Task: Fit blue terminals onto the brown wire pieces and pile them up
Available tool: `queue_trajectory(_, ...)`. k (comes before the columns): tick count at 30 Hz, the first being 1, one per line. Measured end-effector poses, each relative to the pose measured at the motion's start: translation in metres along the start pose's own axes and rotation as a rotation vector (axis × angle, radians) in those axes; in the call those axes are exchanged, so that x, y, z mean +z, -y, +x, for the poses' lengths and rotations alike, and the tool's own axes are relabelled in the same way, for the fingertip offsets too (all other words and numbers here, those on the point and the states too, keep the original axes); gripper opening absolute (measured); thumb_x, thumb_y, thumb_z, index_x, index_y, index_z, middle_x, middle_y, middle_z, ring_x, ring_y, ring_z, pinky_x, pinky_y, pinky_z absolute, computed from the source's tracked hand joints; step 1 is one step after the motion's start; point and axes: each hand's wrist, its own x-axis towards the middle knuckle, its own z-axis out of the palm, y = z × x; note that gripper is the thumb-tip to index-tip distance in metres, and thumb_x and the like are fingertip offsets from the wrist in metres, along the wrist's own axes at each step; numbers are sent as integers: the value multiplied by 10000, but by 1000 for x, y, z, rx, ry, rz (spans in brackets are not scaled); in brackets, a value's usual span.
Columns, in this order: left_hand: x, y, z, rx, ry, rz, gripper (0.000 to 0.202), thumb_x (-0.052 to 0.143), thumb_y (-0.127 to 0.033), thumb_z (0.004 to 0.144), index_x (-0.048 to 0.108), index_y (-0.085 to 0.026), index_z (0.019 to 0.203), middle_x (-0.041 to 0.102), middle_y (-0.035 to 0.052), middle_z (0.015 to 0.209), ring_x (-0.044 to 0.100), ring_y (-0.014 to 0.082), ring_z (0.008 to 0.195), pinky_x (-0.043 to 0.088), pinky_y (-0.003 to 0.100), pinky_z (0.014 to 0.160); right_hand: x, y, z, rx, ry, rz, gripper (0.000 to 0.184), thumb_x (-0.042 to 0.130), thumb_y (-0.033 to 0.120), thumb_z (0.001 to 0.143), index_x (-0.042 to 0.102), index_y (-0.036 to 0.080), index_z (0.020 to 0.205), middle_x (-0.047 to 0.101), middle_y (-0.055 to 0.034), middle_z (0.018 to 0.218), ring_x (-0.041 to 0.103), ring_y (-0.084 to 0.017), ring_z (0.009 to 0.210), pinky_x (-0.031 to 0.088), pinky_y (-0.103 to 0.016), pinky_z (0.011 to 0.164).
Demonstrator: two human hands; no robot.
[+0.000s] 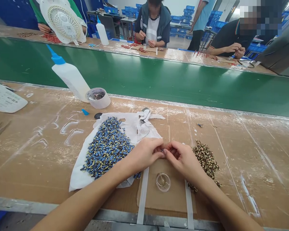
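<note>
Left hand (144, 154), right hand (183, 158) over cardboard (175, 199) edge

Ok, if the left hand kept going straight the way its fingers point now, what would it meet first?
The right hand: the left hand points rightward, and the two hands' fingertips meet around a small part. Past that, probably the brown pile, though depth is unclear.

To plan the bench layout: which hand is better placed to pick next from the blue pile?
Probably left. The left hand lies beside the blue pile; the right hand sits by the brown pile. Both pinch one small part.
</note>
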Motion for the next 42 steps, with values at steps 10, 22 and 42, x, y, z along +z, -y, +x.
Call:
queue_trajectory(10,6,6,1,-10,-3,-127,72,568,-146,847,597,-145,781,587,-12,701,527,117,663,382,218,618,-3,-1,-1,-17,27,-10,131,548,232,893,604,184,785,617,3,679,536,-138,596,402,-250,560)
queue_trajectory(22,5,8,2,-94,-15,-233,58,638,-182,815,654,-129,797,611,-11,662,541,102,626,395,213,610,-16,8,-15,27,473,201,142,635,323,871,627,181,873,567,18,715,485,-109,606,391,-220,546)
queue_trajectory(42,11,8,1,-194,23,-523,93,613,-215,811,631,-125,825,644,26,682,605,117,624,499,236,604,-21,4,-15,-180,453,228,118,652,257,879,666,192,782,602,-26,907,577,-139,833,450,-274,775)
